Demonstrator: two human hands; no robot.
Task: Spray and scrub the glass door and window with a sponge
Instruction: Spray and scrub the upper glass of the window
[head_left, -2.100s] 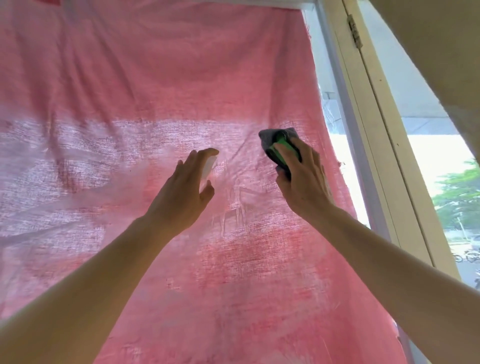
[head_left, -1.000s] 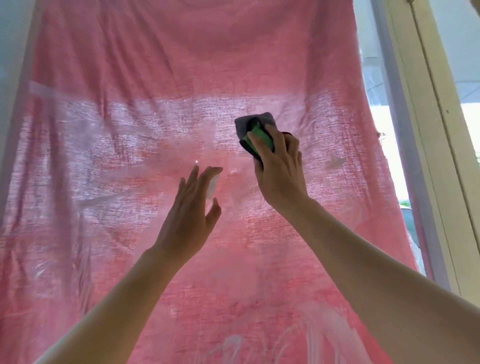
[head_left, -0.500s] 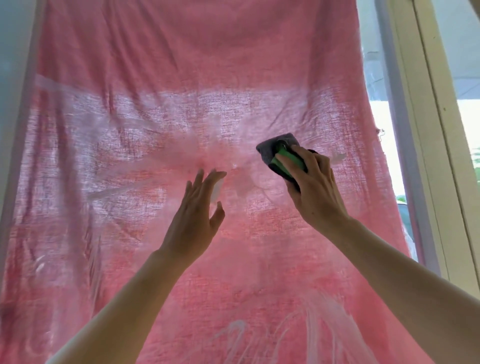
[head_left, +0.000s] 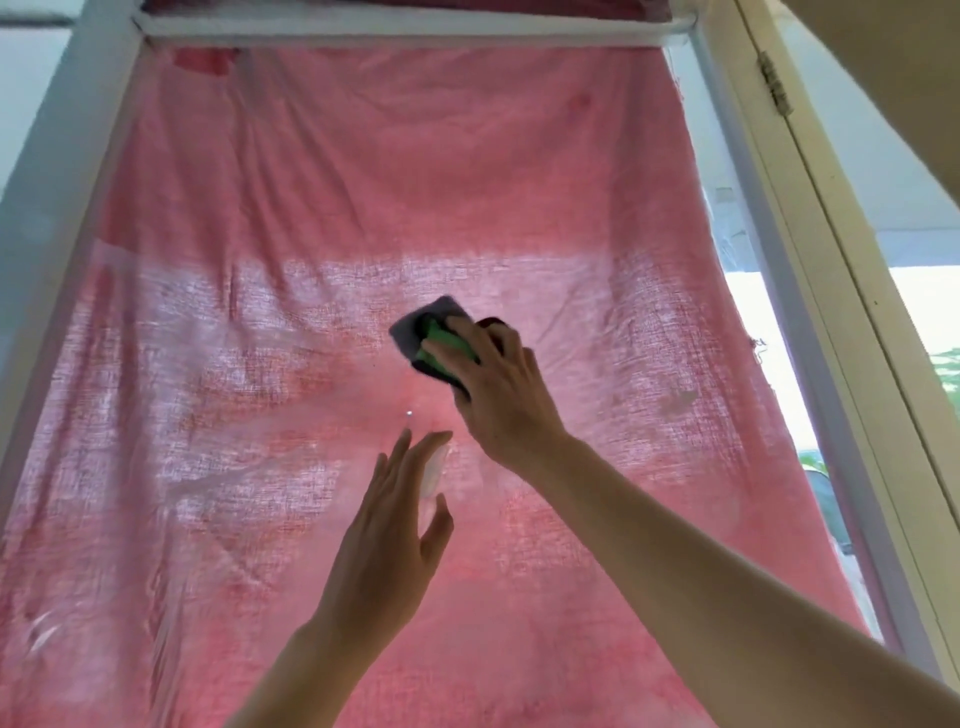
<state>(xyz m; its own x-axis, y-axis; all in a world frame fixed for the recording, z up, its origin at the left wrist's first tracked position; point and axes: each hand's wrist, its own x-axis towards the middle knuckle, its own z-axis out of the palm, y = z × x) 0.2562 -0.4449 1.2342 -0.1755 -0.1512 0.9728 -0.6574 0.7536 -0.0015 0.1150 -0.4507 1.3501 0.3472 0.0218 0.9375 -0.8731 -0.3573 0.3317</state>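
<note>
The glass door (head_left: 311, 208) is being scrubbed with the sponge (head_left: 434, 340), gripped by the right hand (head_left: 501, 389); below the sponge, the left hand (head_left: 387, 535) is held flat. Firm strokes upward seem needed.

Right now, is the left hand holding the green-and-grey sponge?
No: the right hand grips the green-and-grey sponge against the glass pane, while the left hand is lower, apart from it.

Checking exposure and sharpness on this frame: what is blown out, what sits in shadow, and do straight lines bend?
Head view: strongly backlit, daylight glowing through the pink cloth; the outdoor strip at right is blown white; the left hand and the right hand on the sponge read dark; the window frame leans inward, wide-angle distortion.
</note>
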